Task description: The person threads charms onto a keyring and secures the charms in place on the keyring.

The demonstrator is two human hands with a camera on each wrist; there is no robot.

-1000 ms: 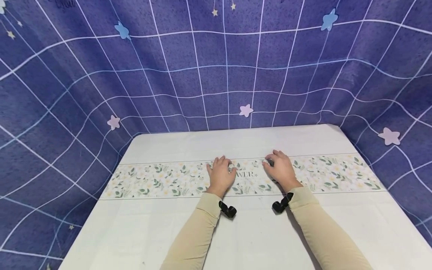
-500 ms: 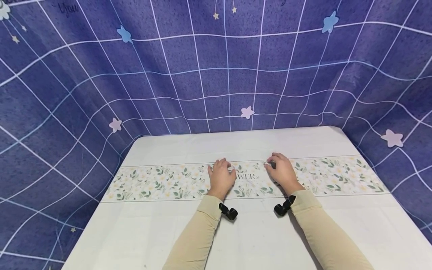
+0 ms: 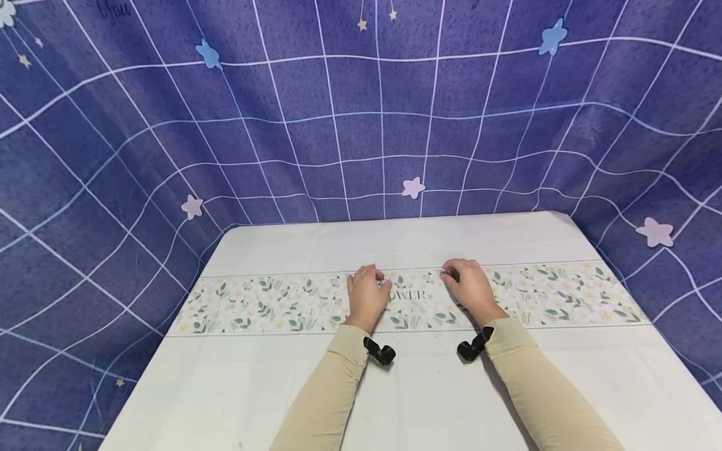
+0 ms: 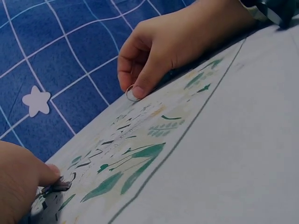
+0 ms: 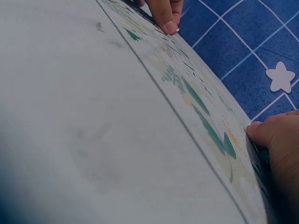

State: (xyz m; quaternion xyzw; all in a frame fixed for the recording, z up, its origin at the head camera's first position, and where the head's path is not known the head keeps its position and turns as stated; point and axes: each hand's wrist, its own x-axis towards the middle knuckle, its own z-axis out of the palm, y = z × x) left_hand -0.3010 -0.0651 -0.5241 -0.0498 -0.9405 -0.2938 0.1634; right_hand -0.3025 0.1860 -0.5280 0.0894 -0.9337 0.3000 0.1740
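Observation:
In the head view my left hand (image 3: 368,297) and right hand (image 3: 471,289) are over the flowered strip (image 3: 316,304), on either side of its printed lettering. My right thumb and fingers pinch a thin metal ring (image 4: 132,93), held upright close over the cloth in the left wrist view. At lower left there, my left thumb is against a small shiny dark-and-silver metal piece (image 4: 60,186), pinched with the fingers. Its exact kind I cannot tell. Curled fingers mostly hide both small things in the head view.
A white cloth with the flowered strip across it covers the table (image 3: 417,401). Behind it and along both sides hangs a blue curtain (image 3: 350,138) with white grid lines and stars. Black wrist cameras (image 3: 381,352) sit at the cuffs.
The silver thing at my left fingertips, plain to see earlier, is now mostly hidden as that hand turns slightly. My right hand has shifted a little left since half a second ago.

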